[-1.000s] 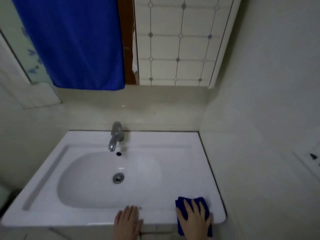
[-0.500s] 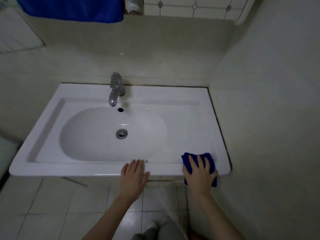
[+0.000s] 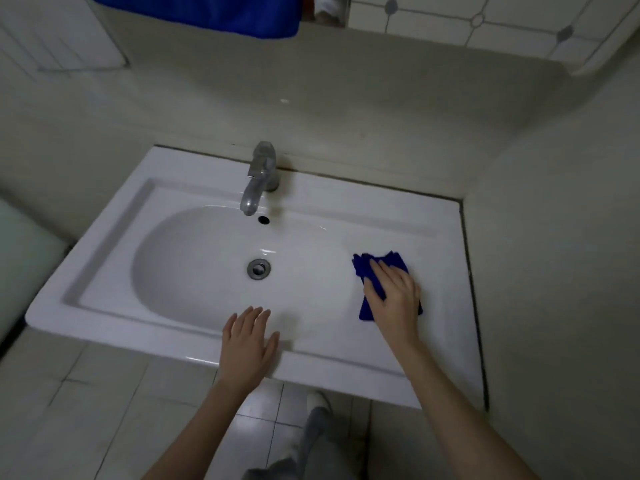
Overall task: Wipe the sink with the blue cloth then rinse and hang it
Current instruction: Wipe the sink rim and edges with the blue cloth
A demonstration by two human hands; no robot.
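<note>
My left hand (image 3: 247,341) rests flat, fingers spread, on the front rim of the white rectangular ceramic sink (image 3: 104,327); my right hand (image 3: 393,292) presses, fingers straight, on the small rumpled deep-blue cloth (image 3: 367,268), which lies on the sink's right ledge beside the oval bowl; I judge it light, soft and limp, best bunched from above; beyond, a grey metal tap (image 3: 258,181).
</note>
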